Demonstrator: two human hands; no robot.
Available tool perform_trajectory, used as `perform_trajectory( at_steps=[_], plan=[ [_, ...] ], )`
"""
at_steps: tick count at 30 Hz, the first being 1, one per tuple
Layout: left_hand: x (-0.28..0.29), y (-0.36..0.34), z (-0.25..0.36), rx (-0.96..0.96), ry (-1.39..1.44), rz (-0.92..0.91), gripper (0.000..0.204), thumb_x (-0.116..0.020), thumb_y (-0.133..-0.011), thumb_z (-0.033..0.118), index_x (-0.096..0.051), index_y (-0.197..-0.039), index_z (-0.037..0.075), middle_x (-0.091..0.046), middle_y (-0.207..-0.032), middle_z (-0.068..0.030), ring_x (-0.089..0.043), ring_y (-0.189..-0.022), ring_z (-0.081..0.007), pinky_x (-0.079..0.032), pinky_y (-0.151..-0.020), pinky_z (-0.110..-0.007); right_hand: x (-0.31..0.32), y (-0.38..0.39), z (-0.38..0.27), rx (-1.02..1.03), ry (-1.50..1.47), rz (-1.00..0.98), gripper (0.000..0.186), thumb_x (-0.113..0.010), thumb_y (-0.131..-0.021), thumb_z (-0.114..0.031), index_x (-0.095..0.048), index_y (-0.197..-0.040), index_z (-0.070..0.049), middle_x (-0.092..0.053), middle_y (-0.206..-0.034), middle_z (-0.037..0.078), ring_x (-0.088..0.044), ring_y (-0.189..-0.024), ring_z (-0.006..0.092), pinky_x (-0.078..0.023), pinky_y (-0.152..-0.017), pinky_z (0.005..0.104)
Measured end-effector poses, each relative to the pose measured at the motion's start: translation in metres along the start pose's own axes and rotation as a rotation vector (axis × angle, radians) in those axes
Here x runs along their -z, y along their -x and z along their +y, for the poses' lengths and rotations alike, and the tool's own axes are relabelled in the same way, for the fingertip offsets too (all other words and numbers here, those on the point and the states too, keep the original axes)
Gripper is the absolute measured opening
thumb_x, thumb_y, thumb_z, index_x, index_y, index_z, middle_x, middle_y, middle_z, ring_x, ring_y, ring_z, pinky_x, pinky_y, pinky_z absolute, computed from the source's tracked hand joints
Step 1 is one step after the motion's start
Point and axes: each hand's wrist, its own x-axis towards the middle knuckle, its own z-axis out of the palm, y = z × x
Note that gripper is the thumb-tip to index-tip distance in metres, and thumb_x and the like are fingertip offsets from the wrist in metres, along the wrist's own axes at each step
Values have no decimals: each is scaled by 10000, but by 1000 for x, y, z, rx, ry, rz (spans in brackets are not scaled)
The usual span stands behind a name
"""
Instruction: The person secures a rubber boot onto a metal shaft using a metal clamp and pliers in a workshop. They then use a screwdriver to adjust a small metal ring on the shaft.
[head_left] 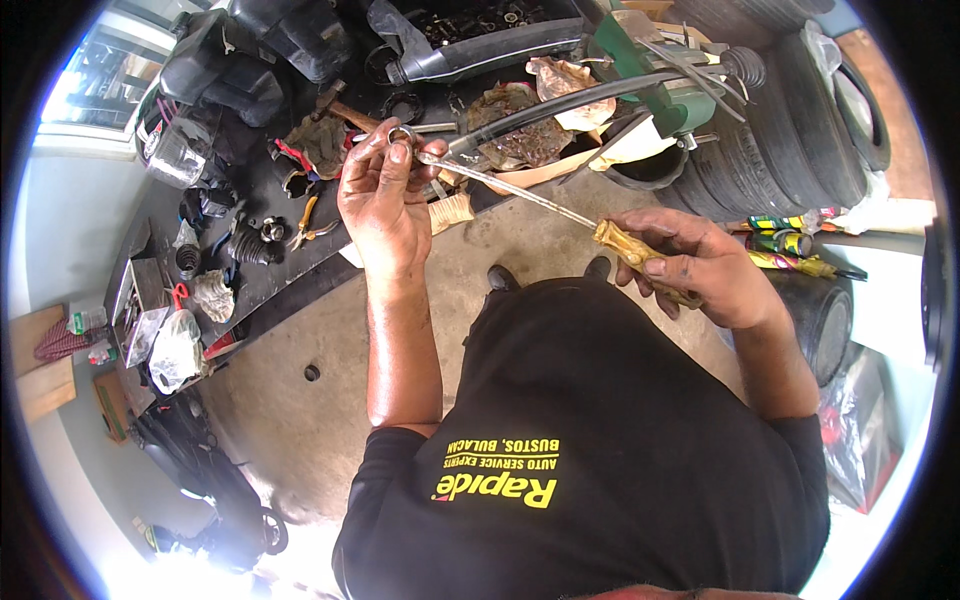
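Note:
My right hand [700,265] is wrapped round the yellow handle of a long screwdriver [530,195]. Its thin metal shaft slants up and left, and the tip ends close to my left fingers. With thumb and fingers, my left hand [388,205] pinches a small shiny metal ring [402,134]. Just right of the ring is the end of a dark drive shaft [560,112], which runs to the right across a green vise [665,105]. Whether the screwdriver tip touches the ring or the shaft end, I cannot tell.
A dark workbench [300,262] holds a hammer [352,114], pliers [310,225], rubber boots [250,245] and greasy rags [510,120]. Black plastic housings [220,75] stand at the back. Stacked tires [765,150] are on the right. A small black ring [312,372] lies on the floor.

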Motion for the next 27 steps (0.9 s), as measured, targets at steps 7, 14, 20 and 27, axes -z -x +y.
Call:
perform_trajectory(
  at_steps=[7,14,20,27],
  plan=[
    [-3,-1,6,65,84,2,186,-662,-1032,-7,-702,-1214,2,-747,-1142,-142,-777,-932,-320,-647,-732,-331,-4,-3,9,33,-134,58,485,-681,-1010,-69,-600,-1487,-36,-712,-956,33,-584,-619,71,-413,-498,192],
    [-2,-1,-1,61,32,-15,180,-672,-1021,-22,-692,-1199,3,-739,-1164,-153,-780,-923,-325,-662,-721,-331,1,3,7,23,-171,48,477,-695,-1017,-92,-604,-1480,-25,-713,-964,29,-565,-614,57,-429,-516,213],
    [-2,-2,-9,26,-44,11,170,-674,-1016,-37,-674,-1179,9,-733,-1182,-167,-783,-915,-319,-676,-728,-342,-15,-2,16,625,982,348,559,-711,-909,5,-641,-1457,-84,-700,-1124,172,-664,-761,269,-523,-624,347],
    [-6,-1,-18,1,-29,5,134,-690,-1023,9,-729,-1144,52,-752,-1138,-116,-762,-945,-298,-635,-752,-325,-24,-1,22,672,1258,510,620,-729,-861,-4,-625,-1468,-72,-688,-1104,184,-711,-873,315,-568,-697,396]
  ],
)
